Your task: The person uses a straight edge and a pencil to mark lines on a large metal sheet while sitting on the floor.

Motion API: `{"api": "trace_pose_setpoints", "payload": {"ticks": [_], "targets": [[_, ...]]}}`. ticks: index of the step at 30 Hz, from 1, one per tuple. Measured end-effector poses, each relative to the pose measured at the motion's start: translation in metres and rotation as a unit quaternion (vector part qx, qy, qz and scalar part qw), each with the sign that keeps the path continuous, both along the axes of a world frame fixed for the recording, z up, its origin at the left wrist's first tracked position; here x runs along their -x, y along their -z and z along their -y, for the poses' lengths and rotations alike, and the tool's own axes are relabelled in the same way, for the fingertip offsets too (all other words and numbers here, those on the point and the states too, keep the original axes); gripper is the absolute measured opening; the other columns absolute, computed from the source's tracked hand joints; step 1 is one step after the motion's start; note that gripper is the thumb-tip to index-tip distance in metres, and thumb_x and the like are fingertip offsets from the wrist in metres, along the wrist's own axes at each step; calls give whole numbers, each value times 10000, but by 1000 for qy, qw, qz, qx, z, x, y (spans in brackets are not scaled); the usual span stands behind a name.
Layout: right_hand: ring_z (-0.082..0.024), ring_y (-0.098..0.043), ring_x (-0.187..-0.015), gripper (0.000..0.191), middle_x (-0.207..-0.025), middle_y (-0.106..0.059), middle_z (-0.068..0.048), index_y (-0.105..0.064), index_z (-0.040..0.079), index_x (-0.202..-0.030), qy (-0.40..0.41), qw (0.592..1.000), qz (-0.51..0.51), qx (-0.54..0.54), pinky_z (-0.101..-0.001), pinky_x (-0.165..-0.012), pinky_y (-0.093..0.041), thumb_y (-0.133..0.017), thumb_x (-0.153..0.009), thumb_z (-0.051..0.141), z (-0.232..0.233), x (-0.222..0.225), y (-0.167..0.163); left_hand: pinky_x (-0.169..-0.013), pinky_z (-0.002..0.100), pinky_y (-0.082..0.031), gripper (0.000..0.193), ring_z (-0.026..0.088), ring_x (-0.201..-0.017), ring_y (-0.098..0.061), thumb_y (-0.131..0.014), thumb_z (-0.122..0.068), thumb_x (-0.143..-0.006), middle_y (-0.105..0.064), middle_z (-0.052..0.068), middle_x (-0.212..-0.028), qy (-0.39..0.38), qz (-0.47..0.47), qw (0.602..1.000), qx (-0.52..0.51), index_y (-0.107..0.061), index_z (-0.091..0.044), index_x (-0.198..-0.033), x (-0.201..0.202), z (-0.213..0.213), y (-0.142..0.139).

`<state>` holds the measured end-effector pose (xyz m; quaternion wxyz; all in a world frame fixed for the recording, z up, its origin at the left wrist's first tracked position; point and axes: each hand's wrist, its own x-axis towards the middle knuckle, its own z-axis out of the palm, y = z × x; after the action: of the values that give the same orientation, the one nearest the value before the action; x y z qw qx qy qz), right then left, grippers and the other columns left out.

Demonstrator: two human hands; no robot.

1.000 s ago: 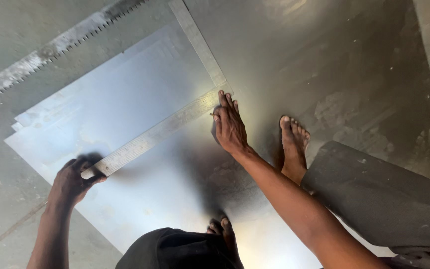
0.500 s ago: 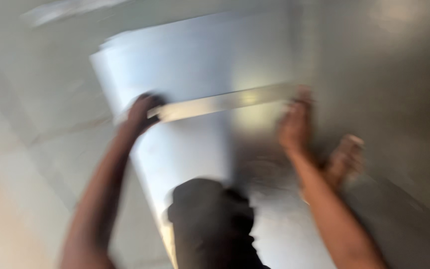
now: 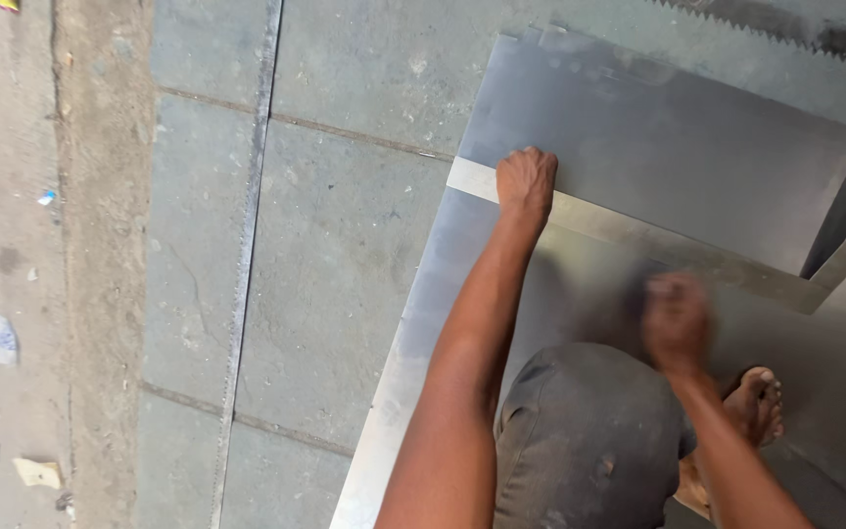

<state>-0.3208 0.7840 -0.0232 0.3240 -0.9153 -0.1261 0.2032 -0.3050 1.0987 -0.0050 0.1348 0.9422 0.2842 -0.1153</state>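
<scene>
1. Nearest the camera, a bent knee in dark grey cloth (image 3: 589, 431) fills the lower middle of the view, with a bare foot (image 3: 756, 402) resting on the metal just to its right.
2. Just beyond the knee, the right hand (image 3: 676, 323) hovers over or rests on the sheet metal (image 3: 668, 167). It is blurred, so I cannot tell whether it is clenched, flat, or holding anything.
3. Farther out, the left hand (image 3: 527, 181) is curled into a loose fist, pressing down on the near end of a long flat metal straightedge (image 3: 629, 230). The two hands are well apart, the left farther out than the right.
4. This straightedge lies across the sheet from its left edge toward the right, passing just beyond the right hand.
5. As a judgement: the straightedge looks placed and pinned at one end, but no scribed line or cut shows along it, so any marking seems not yet done.
6. Beyond the sheet, a toothed metal strip (image 3: 785, 29) lies on the stone floor (image 3: 345, 245) at the top right.
7. Far left, a thin metal strip (image 3: 247, 255) runs along the paving, with litter beyond it.
</scene>
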Motion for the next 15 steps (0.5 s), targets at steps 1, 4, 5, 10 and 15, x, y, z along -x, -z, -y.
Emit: {"api": "trace_pose_setpoints", "payload": {"ticks": [1,4,5,10,15], "targets": [[-319,-658,-1038,203,-1124,-690,-135,-702,68,-1085,-139,990,5,-31,-419,-922,-518,-536,-1059,182,-29,9,0,-663,373,-581,126,257,-885,-743,-684,-73,-842,-745,74,-916,2,3,1000,1,-762,-149,-779,0,-1,1],[-356,-648,-1120,192,-1148,-677,-142,-646,53,-1142,-298,948,66,-95,-441,-961,-526,-621,-958,102,-128,44,3,-634,360,-578,131,248,-860,-748,-694,-70,-837,-744,66,-888,1,-6,1000,8,-761,-159,-768,-2,-2,10],[-348,-640,-1100,177,-1130,-668,-139,-645,46,-1138,-300,945,71,-112,-437,-955,-517,-622,-967,86,-158,50,1,-626,356,-576,133,244,-852,-749,-698,-68,-833,-744,62,-875,-1,-9,1000,10,-760,-163,-764,-3,-2,13],[-306,-629,-1066,122,-1115,-655,-117,-640,30,-1139,-288,940,97,-153,-405,-946,-498,-618,-1021,49,-257,51,-19,-597,336,-570,103,223,-826,-752,-724,-75,-816,-733,64,-834,-14,-24,1000,-3,-752,-155,-758,-7,2,21],[-294,-641,-1034,116,-1090,-666,-109,-664,35,-1097,-282,939,173,-93,-399,-923,-504,-665,-984,58,-274,41,-29,-590,335,-567,99,225,-811,-748,-744,-78,-797,-729,67,-817,-15,-8,1000,-3,-748,-157,-736,-9,3,27]]}}
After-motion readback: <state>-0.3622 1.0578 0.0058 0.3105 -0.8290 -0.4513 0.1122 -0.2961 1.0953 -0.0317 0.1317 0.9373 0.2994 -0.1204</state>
